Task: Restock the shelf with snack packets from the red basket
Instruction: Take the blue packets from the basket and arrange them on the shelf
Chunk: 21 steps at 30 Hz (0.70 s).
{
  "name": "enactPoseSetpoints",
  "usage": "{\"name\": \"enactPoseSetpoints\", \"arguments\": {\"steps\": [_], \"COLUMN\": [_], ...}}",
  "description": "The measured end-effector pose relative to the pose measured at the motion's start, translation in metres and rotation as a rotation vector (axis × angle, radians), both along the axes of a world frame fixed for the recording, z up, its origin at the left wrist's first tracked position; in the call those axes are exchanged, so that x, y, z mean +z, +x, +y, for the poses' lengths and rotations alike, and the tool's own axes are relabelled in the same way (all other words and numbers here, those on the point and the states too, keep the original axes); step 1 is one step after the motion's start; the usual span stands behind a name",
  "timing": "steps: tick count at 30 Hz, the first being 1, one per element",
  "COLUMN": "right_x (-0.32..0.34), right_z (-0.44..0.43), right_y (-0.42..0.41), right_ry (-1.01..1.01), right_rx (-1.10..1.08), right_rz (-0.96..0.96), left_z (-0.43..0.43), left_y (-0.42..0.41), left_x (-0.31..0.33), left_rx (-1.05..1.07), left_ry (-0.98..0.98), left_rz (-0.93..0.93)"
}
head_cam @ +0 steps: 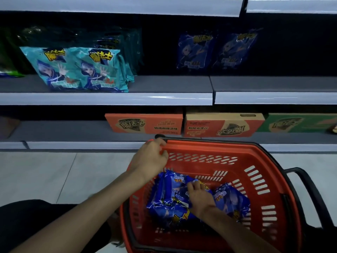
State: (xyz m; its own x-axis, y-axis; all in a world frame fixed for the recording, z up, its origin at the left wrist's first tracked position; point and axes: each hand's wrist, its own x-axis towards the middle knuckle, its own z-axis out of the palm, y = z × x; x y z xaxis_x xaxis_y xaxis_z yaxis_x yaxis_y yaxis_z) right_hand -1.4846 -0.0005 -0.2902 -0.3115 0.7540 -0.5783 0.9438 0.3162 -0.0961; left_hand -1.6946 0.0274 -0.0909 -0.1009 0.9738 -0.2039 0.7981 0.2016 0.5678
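Looking down from the head view, I see the red basket [255, 157] on the pale floor just in front of the shelving, its black handle [310, 189] folded out to the right. My left hand [149, 157] is curled over the basket's far left rim, fingers wrapped on the edge. My right hand [198, 198] is down inside the basket, palm on the pile of blue snack packets [169, 201], fingers spread flat over the top one; I cannot tell whether it has actually taken hold of a packet or only rests on it. More of the blue packets lie to the right of that hand, against the basket's wall.

On the middle shelf [164, 84], two blue packets [215, 50] of the same kind stand upright at the back, right of centre, with bare shelf in front of them. Left of them, well apart, teal packets [80, 70] lean forward at the shelf front. The lower shelf [63, 130] carries an orange carton [144, 124], a tan and red carton [224, 125] touching it, and a green carton [299, 123] further right
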Motion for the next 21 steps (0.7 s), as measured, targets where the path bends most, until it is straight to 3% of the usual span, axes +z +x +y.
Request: {"name": "enactPoseSetpoints", "arguments": {"steps": [3,10,15,21], "right_x": [-0.002,0.012,0.025,0.068], "right_z": [0.004,0.005,0.003,0.013], "right_y": [0.014,0.039,0.054,0.076], "right_ry": [-0.059,-0.082,-0.02,0.038], "right_rx": [-0.097,-0.087,-0.338,-0.56], "right_rz": [0.083,0.171,0.364,0.596], "left_z": [0.003,0.004,0.005,0.001], "left_y": [0.007,0.02,0.022,0.034], "left_x": [-0.003,-0.006,-0.009,-0.017], "left_rx": [-0.022,-0.06,-0.081,-0.086], "left_ry": [-0.003,-0.043,-0.07,-0.216], "left_rz": [-0.004,-0.028,-0.026,-0.173]}}
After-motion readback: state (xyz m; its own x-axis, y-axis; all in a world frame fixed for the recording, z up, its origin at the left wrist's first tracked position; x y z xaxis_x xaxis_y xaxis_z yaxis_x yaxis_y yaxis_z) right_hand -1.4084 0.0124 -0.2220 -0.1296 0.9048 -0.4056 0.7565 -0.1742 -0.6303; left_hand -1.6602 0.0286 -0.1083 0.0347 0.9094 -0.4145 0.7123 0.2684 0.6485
